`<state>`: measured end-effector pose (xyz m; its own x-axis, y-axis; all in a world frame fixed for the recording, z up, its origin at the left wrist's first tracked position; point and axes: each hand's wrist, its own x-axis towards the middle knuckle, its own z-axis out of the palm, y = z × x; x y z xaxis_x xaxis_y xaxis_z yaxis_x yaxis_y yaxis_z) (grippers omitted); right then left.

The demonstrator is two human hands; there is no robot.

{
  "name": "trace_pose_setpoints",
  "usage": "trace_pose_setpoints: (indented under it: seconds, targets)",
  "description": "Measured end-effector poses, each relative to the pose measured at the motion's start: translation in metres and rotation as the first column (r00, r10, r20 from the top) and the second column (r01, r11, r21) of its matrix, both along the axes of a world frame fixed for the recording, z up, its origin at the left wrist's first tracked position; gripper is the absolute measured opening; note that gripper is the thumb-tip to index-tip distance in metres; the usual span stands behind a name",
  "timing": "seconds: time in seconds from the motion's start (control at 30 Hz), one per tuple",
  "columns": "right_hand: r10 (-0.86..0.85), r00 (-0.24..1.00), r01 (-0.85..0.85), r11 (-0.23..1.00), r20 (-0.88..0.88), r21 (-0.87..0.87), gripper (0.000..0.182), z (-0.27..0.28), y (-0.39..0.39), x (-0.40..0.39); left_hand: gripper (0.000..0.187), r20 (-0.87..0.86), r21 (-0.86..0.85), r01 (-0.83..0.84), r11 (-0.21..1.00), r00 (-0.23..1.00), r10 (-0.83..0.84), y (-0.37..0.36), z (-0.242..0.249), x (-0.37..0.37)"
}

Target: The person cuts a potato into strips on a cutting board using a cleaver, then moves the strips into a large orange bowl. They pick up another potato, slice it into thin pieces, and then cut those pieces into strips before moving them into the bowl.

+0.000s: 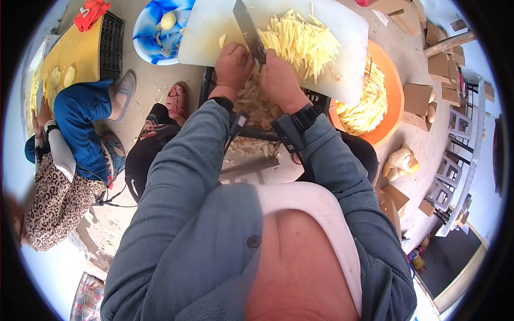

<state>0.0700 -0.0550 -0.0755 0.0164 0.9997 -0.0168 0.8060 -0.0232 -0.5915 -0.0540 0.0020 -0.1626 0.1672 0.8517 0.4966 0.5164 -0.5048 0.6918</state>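
A white cutting board (pixel 209 32) lies in front of me with a heap of cut potato strips (pixel 302 43) on its right half. My right hand (pixel 281 80) grips the handle of a cleaver (pixel 246 24), whose blade points away from me across the board. Curled just left of the blade, my left hand (pixel 233 64) rests at the board's near edge, by a small potato piece (pixel 222 40). Whether its fingers hold anything is hidden.
An orange basin (pixel 393 101) of potato strips sits right of the board. A blue-and-white bowl (pixel 152 35) with a peeled potato stands left of it. Another person (pixel 80 123) in blue crouches at a yellow board (pixel 77 51) on the left. Cardboard boxes (pixel 417 99) lie scattered at right.
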Motion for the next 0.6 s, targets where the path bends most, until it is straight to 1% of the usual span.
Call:
trace_pose_setpoints:
  seconds: [0.03, 0.1, 0.23, 0.33, 0.4, 0.53, 0.6]
  targets:
    - [0.000, 1.000, 0.000, 1.000, 0.000, -0.001, 0.018, 0.001, 0.000, -0.001, 0.014, -0.001, -0.005, -0.002, 1.000, 1.000, 0.002, 0.000, 0.000, 0.000]
    - [-0.008, 1.000, 0.008, 0.998, 0.000, -0.069, 0.018, 0.003, 0.001, -0.001, 0.013, -0.001, -0.011, -0.003, 1.000, 1.000, 0.003, 0.000, 0.000, 0.001]
    - [0.013, 1.000, -0.013, 1.000, 0.006, -0.010, 0.016, -0.003, 0.002, 0.000, 0.013, -0.005, -0.006, -0.014, 1.000, 1.000, 0.014, 0.000, 0.001, 0.001]
    - [0.016, 1.000, -0.016, 0.998, -0.005, -0.063, 0.015, -0.002, 0.005, 0.002, 0.013, 0.020, 0.004, -0.016, 1.000, 1.000, 0.015, 0.000, 0.000, 0.002]
    - [0.028, 0.999, -0.026, 0.995, 0.021, -0.097, 0.015, -0.005, 0.008, 0.002, 0.013, 0.041, 0.015, -0.016, 1.000, 0.999, 0.016, 0.001, -0.002, 0.003]
    - [0.015, 0.999, -0.014, 0.999, 0.029, -0.040, 0.016, -0.011, 0.009, 0.001, 0.012, 0.015, 0.009, -0.026, 1.000, 1.000, 0.026, 0.001, -0.003, 0.005]
    - [-0.062, 0.996, 0.061, 0.998, -0.063, -0.023, 0.020, -0.011, 0.007, 0.003, 0.013, 0.011, 0.018, -0.027, 0.999, 1.000, 0.027, 0.000, -0.002, 0.003]
